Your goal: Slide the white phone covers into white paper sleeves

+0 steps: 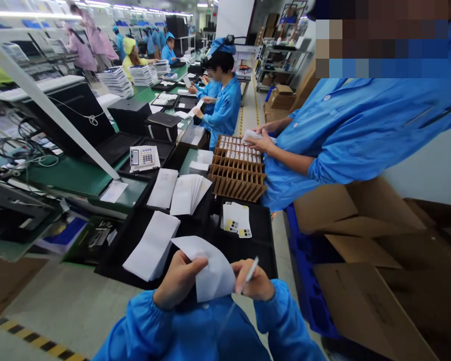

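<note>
My left hand is closed, thumb on top, on a white paper sleeve that bows in front of my chest. At the sleeve's other edge, the fingers of my right hand are curled around a slim pale piece; its kind is unclear. Just beyond my left hand lies a stack of white paper sleeves on a black tray. Several white phone-back-shaped panels with camera cutouts rest on the black tray beyond my hands.
More white sleeves are fanned out ahead. A cardboard divider box holds wrapped pieces; a co-worker in blue handles a white packet over it. A calculator sits farther left. At right, cardboard boxes fill a blue bin.
</note>
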### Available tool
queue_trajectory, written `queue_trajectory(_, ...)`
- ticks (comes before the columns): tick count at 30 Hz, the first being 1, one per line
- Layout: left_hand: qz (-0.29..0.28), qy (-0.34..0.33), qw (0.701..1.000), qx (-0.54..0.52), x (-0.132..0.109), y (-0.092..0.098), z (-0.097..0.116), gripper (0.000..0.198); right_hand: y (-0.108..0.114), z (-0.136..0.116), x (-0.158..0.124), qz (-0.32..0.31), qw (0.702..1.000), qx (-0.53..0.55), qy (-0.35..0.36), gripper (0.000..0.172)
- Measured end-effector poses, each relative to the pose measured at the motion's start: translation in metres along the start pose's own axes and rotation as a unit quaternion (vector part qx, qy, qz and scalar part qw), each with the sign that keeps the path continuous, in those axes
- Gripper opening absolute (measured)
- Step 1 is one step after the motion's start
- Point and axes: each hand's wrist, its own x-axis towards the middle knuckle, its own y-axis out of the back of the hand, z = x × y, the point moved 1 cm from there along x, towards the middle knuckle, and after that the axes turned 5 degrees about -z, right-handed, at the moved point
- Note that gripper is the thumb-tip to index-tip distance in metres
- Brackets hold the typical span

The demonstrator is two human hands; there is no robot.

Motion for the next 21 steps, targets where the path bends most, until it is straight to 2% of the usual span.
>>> queue_trajectory(2, -0.022, -0.014, 0.999, 0.039, 0.001, 0.006, 0.001, 0.029, 0.002, 0.003, 0.0, 0.025, 0.999, -0.016, -0.016, 0.022)
queue_trajectory(5, -0.027, -0.047, 0.996, 0.066, 0.003, 0.014, 0.006, 0.032, 0.003, 0.002, 0.002, -0.003, 0.996, -0.076, -0.036, 0.02)
queue_trajectory(8, 0.016, -0.069, 0.991, 0.11, 0.003, 0.018, 0.011, 0.027, 0.007, 0.001, 0.001, -0.024, 0.991, -0.126, -0.023, 0.012)
queue_trajectory(10, 0.045, -0.074, 0.987, 0.138, 0.001, 0.017, 0.014, 0.026, 0.011, 0.004, -0.001, -0.017, 0.993, -0.12, -0.005, 0.01)
queue_trajectory(12, 0.063, -0.104, 0.979, 0.163, -0.002, 0.016, 0.019, 0.025, 0.014, 0.009, -0.002, -0.001, 0.997, -0.081, 0.005, 0.017)
queue_trajectory(13, 0.066, -0.133, 0.971, 0.186, -0.004, 0.016, 0.022, 0.022, 0.015, 0.01, -0.003, 0.004, 0.999, -0.053, 0.002, 0.026)
queue_trajectory(15, 0.044, -0.227, 0.94, 0.253, -0.008, 0.016, 0.029, 0.012, 0.014, 0.01, -0.002, 0.018, 1.0, 0.008, -0.002, 0.046)
queue_trajectory(16, 0.024, -0.283, 0.913, 0.292, -0.01, 0.018, 0.03, 0.006, 0.013, 0.008, 0.0, 0.029, 0.999, 0.037, 0.001, 0.05)
queue_trajectory(17, 0.007, -0.333, 0.883, 0.33, -0.012, 0.02, 0.031, 0.005, 0.012, 0.004, 0.001, 0.04, 0.997, 0.064, 0.006, 0.046)
queue_trajectory(19, 0.006, -0.392, 0.836, 0.383, -0.015, 0.027, 0.025, 0.008, 0.008, -0.004, 0.006, 0.052, 0.992, 0.108, 0.029, 0.024)
queue_trajectory(21, 0.04, -0.401, 0.821, 0.405, -0.016, 0.034, 0.013, 0.011, 0.004, -0.011, 0.011, 0.054, 0.988, 0.137, 0.052, 0.017)
